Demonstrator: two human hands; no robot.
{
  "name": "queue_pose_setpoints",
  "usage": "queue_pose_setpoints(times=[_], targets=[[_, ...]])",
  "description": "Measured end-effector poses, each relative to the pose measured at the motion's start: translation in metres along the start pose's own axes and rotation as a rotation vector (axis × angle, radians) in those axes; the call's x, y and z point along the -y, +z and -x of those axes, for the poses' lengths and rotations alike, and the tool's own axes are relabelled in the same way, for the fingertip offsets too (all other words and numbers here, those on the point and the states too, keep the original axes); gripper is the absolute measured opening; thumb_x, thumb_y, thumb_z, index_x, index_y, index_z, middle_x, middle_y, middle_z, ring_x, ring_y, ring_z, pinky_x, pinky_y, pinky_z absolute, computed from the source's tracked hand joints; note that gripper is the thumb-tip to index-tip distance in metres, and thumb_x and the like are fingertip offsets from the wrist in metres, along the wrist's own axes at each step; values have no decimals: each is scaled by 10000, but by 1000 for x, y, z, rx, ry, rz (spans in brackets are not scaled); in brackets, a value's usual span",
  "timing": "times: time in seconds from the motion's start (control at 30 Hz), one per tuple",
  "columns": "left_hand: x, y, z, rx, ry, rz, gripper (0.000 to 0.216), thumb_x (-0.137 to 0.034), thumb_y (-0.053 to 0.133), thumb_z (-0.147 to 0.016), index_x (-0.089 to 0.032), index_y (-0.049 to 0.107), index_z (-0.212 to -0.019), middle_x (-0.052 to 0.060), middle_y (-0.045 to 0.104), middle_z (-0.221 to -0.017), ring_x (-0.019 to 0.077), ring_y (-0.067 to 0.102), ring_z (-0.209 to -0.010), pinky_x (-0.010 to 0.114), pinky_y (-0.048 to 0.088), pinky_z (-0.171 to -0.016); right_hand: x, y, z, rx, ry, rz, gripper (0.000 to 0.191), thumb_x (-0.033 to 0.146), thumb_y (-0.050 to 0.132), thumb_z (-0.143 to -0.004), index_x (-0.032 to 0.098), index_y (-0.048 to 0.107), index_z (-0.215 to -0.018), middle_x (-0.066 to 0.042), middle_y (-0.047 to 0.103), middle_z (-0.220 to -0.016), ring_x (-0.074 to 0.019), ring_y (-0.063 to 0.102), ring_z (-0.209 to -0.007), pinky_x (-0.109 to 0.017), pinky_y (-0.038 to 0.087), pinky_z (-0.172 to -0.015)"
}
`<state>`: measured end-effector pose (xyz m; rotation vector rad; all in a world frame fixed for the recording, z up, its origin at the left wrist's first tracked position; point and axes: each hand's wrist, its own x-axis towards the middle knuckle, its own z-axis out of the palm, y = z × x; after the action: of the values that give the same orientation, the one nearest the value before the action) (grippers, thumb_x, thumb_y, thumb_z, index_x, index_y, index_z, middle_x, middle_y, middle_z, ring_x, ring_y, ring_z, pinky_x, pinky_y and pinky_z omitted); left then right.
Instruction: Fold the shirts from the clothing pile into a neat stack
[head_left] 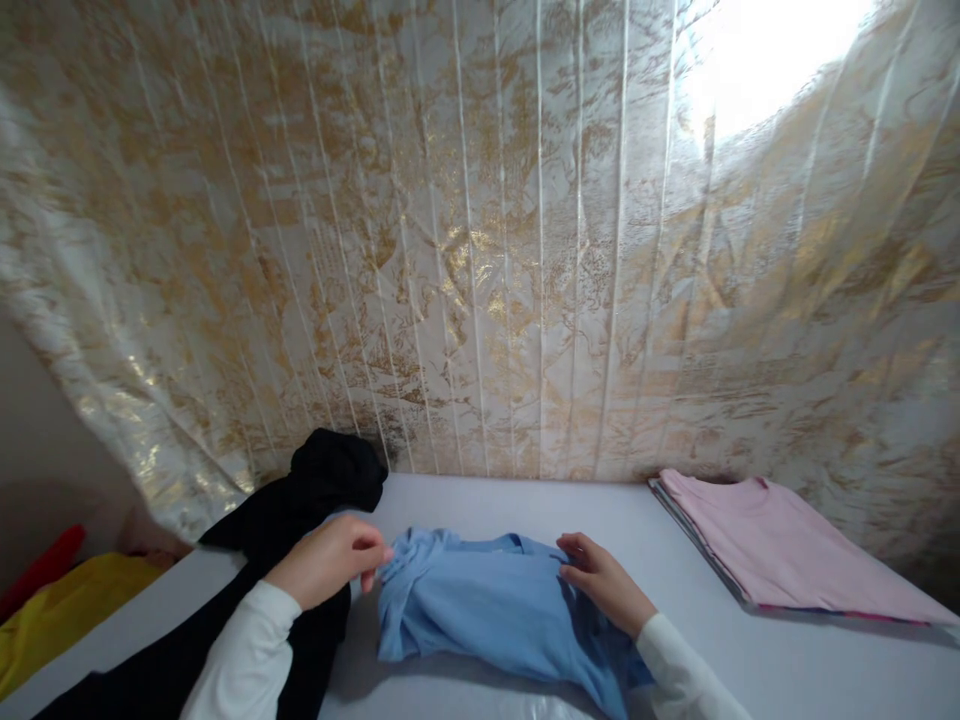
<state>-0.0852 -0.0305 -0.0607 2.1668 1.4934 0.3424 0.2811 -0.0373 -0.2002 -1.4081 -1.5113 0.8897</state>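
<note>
A light blue T-shirt lies bunched and partly folded on the white table, its neckline at the far edge. At its far left corner my left hand has its fingers curled, with the tips pinched at the gathered cloth. My right hand grips the shirt's far right side between thumb and fingers. Shaded folds of the shirt hang below that hand, and part of the cloth there is hidden under my wrist.
Black clothing lies in a long heap along the left of the white table. A folded pink T-shirt tops a stack at the right. Yellow cloth and a red item lie beyond the left edge. A shiny patterned curtain hangs behind.
</note>
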Motion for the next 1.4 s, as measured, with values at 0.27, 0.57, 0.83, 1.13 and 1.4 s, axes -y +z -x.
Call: queue_pose_setpoints(times=[0.27,0.57,0.83,1.13,1.4], targets=[[8,-28,45,145,15,24,336,-460,472,-798,-182,531,-620,-38,551,-546,130,502,-552,213,331,-542,-4,-18,6,9,-43,299,541,106,516,-536,184,552,-1070,-103,587,-1188,-236,513,-1158,-359,314,-1048],[-4,38,0,-54,-168,-476,357,-112,560,-644,-249,618,-968,9,667,-904,208,613,-896,272,382,-706,-16,-51,11,32,-119,358,690,74,412,-506,184,510,-1180,-91,539,-1292,-201,437,-1249,-368,282,-1081],[-15,88,-69,-44,-9,-321,118,-213,588,-746,-227,647,-847,17,648,-917,197,605,-870,266,407,-714,4,-45,18,-36,-98,478,192,298,466,-770,210,577,-899,-56,643,-900,-206,609,-836,-339,459,-787],[-7,101,-67,-76,41,-253,39,-158,557,-736,-197,565,-736,9,589,-843,185,557,-859,257,396,-725,-3,-49,19,25,-190,557,99,143,450,-734,220,508,-757,-44,553,-861,-201,529,-849,-334,424,-786],[-23,82,-40,-188,342,-30,101,-223,511,-855,-205,481,-760,14,566,-961,177,512,-931,279,364,-831,22,-71,48,6,-388,499,129,260,427,-874,262,540,-811,-75,564,-1089,-225,503,-1042,-371,413,-891]])
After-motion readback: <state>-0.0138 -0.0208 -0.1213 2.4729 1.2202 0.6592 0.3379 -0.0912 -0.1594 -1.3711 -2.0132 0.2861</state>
